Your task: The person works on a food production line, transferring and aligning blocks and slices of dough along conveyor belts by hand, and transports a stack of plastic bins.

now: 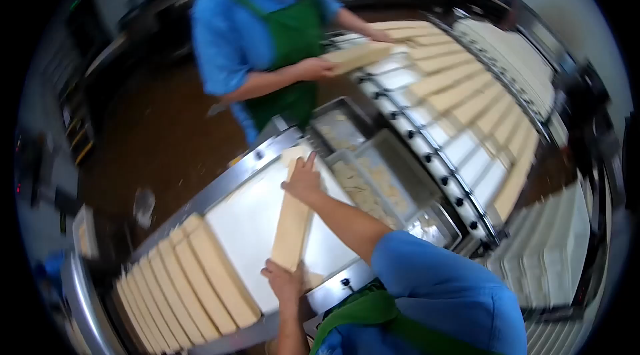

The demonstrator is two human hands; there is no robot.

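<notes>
Row of pale slabs [200, 272], set side by side, occupies the left end of the white work surface [240, 218], the landmark here. Co-worker [267, 35], blue shirt and green apron, stands beyond that surface, both hands on a second slab [358, 57]. Left hand [285, 282], at the near edge of the surface, clasps the near end of one loose slab [291, 228], which lies lengthwise across the surface. Right hand [303, 180], toward the far edge, grips the slab's other end, thumb and fingers at opposite edges. Trays [412, 178], some holding pale pieces, stand just right of the surface; farther right, a conveyor [445, 182] carries overlapping slabs. White boards [540, 248], stacked, stand rightmost.
</notes>
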